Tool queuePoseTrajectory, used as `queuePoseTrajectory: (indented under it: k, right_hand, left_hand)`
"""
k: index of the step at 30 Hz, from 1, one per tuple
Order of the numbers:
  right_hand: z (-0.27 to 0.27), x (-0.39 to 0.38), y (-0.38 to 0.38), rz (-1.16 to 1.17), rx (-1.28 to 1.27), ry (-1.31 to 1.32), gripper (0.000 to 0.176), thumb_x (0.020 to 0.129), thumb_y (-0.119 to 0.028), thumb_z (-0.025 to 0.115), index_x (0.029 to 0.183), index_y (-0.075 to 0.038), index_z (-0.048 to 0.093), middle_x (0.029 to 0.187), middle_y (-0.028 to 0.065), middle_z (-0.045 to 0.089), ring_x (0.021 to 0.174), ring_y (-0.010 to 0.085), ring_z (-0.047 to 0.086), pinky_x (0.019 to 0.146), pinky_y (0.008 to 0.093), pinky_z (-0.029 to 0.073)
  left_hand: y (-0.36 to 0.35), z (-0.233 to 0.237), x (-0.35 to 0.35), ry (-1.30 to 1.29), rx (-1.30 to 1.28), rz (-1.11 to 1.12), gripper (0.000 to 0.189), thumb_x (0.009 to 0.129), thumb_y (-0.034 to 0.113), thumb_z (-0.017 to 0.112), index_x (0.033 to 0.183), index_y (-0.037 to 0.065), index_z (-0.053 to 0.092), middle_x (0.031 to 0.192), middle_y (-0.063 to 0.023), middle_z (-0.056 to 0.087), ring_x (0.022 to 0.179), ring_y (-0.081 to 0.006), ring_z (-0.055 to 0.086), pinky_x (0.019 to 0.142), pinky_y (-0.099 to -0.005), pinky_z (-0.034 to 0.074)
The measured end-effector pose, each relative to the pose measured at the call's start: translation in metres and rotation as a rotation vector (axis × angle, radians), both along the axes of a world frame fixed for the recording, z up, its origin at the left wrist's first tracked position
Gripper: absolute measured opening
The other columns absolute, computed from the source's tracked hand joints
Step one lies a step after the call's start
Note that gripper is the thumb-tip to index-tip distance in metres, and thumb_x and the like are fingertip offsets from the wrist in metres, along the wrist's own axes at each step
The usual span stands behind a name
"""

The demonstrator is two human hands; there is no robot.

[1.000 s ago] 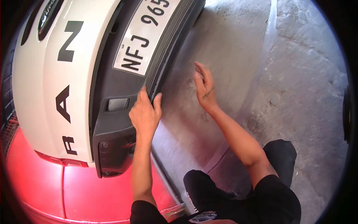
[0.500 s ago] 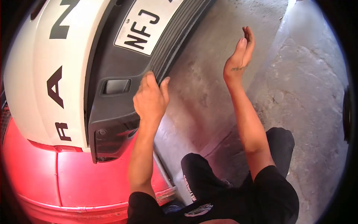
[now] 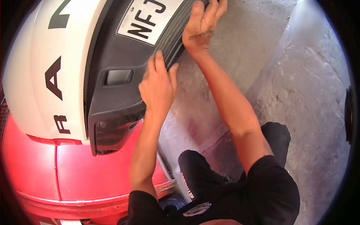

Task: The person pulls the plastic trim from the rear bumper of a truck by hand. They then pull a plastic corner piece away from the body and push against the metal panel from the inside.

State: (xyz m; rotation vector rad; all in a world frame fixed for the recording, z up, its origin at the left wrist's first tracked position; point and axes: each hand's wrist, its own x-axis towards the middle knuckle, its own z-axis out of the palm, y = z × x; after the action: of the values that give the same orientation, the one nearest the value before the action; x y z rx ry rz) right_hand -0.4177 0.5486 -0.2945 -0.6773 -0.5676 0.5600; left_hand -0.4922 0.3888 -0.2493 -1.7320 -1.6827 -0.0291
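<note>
A black rear bumper (image 3: pixel 112 92) with ribbed trim runs diagonally beside a white tailgate (image 3: pixel 28 75) lettered R, A and part of an N. My left hand (image 3: pixel 159 84) lies against the bumper's outer edge, fingers stretched out and thumb apart, below the licence plate (image 3: pixel 146 20). Higher up, my right hand (image 3: pixel 202 28) is at the ribbed edge. Its palm is turned toward the bumper, its fingers are extended and its thumb points up. A recessed rectangular pocket (image 3: pixel 119 77) shows in the bumper, left of my left hand.
A large red rounded surface (image 3: pixel 90 174) with a seam lies below the tailgate and bumper. Grey concrete floor (image 3: pixel 303 101) spreads to the right. My dark-clothed knees (image 3: pixel 195 165) are at the lower middle, with a dark blue round object (image 3: pixel 172 202) beside them.
My right hand has swung left from over the floor to the bumper's ribbed edge. My left hand has slid slightly up and right along the edge. The view has shifted a little.
</note>
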Motion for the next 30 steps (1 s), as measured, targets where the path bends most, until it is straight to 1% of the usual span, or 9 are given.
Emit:
queuePoseTrajectory:
  k: [5, 7, 12, 18, 20, 23, 27, 29, 30]
  right_hand:
    - [-0.043, 0.018, 0.005, -0.045, 0.061, -0.060, 0.038, 0.104, -0.019, 0.046, 0.133, 0.003, 0.058, 0.145, 0.0310, 0.048, 0.136, 0.0446, 0.046, 0.115, 0.0501, 0.037]
    - [-0.078, 0.039, -0.008, 0.308, -0.001, 0.205, 0.041, 0.106, -0.018, 0.054, 0.141, 0.005, 0.053, 0.137, 0.0176, 0.061, 0.130, 0.0260, 0.057, 0.112, 0.0370, 0.043]
    - [-0.159, 0.023, -0.060, 0.443, -0.195, 0.030, 0.035, 0.101, -0.015, 0.056, 0.132, -0.001, 0.062, 0.125, 0.0203, 0.067, 0.118, 0.0332, 0.066, 0.099, 0.0407, 0.051]
    - [-0.170, 0.002, -0.109, 0.589, -0.122, -0.217, 0.025, 0.100, -0.009, 0.057, 0.121, -0.001, 0.069, 0.113, 0.0158, 0.071, 0.107, 0.0289, 0.069, 0.094, 0.0376, 0.053]
    - [-0.161, 0.005, -0.110, 0.598, -0.097, -0.239, 0.023, 0.101, -0.007, 0.057, 0.119, -0.002, 0.070, 0.109, 0.0130, 0.072, 0.102, 0.0251, 0.069, 0.092, 0.0343, 0.053]
    - [-0.137, 0.027, -0.100, 0.533, -0.025, -0.349, 0.026, 0.094, -0.004, 0.057, 0.117, -0.003, 0.069, 0.106, 0.0178, 0.070, 0.100, 0.0356, 0.067, 0.088, 0.0428, 0.052]
    - [-0.064, 0.065, -0.060, 0.195, 0.262, -0.635, 0.025, 0.086, 0.001, 0.059, 0.108, -0.005, 0.069, 0.093, 0.0150, 0.065, 0.091, 0.0334, 0.062, 0.079, 0.0424, 0.048]
    - [-0.007, 0.075, -0.030, -0.050, 0.518, -0.766, 0.028, 0.090, -0.007, 0.066, 0.117, -0.005, 0.070, 0.102, 0.0163, 0.071, 0.092, 0.0318, 0.065, 0.083, 0.0425, 0.050]
    - [0.030, 0.084, -0.032, 0.050, 0.500, -0.888, 0.026, 0.094, -0.009, 0.059, 0.118, 0.000, 0.066, 0.111, 0.0217, 0.067, 0.105, 0.0370, 0.062, 0.094, 0.0476, 0.047]
  left_hand:
    - [0.004, -0.006, -0.001, 0.009, -0.004, 0.002, 0.051, 0.100, 0.040, 0.064, 0.132, 0.002, 0.055, 0.115, -0.0218, 0.070, 0.088, -0.0428, 0.072, 0.070, -0.0506, 0.057]
    - [0.005, -0.009, -0.001, 0.024, 0.033, 0.024, 0.050, 0.100, 0.041, 0.063, 0.131, 0.002, 0.056, 0.111, -0.0212, 0.071, 0.087, -0.0435, 0.072, 0.071, -0.0502, 0.057]
    - [0.005, -0.014, 0.003, 0.043, 0.069, 0.042, 0.048, 0.100, 0.042, 0.064, 0.129, 0.004, 0.059, 0.106, -0.0206, 0.073, 0.085, -0.0448, 0.072, 0.073, -0.0518, 0.056]
    - [0.006, -0.015, 0.000, 0.115, 0.065, 0.049, 0.051, 0.098, 0.042, 0.066, 0.128, 0.001, 0.057, 0.111, -0.0169, 0.070, 0.084, -0.0388, 0.072, 0.066, -0.0468, 0.057]
    - [0.005, -0.015, -0.002, 0.111, 0.066, 0.055, 0.052, 0.097, 0.042, 0.067, 0.128, 0.002, 0.057, 0.109, -0.0162, 0.070, 0.085, -0.0386, 0.072, 0.067, -0.0467, 0.057]
    - [0.005, -0.014, 0.000, 0.041, 0.099, 0.017, 0.051, 0.099, 0.041, 0.065, 0.129, 0.001, 0.059, 0.109, -0.0202, 0.072, 0.086, -0.0433, 0.072, 0.072, -0.0514, 0.057]
    - [0.004, -0.013, -0.002, 0.011, 0.112, 0.028, 0.049, 0.094, 0.039, 0.071, 0.125, 0.003, 0.061, 0.110, -0.0176, 0.072, 0.087, -0.0392, 0.073, 0.072, -0.0492, 0.057]
    - [0.003, -0.013, -0.004, -0.026, 0.134, 0.035, 0.049, 0.092, 0.038, 0.074, 0.123, 0.003, 0.061, 0.107, -0.0162, 0.072, 0.088, -0.0368, 0.073, 0.072, -0.0482, 0.058]
    - [0.003, -0.013, -0.004, -0.036, 0.138, 0.020, 0.048, 0.092, 0.037, 0.074, 0.123, 0.003, 0.060, 0.106, -0.0156, 0.071, 0.088, -0.0361, 0.072, 0.071, -0.0479, 0.058]
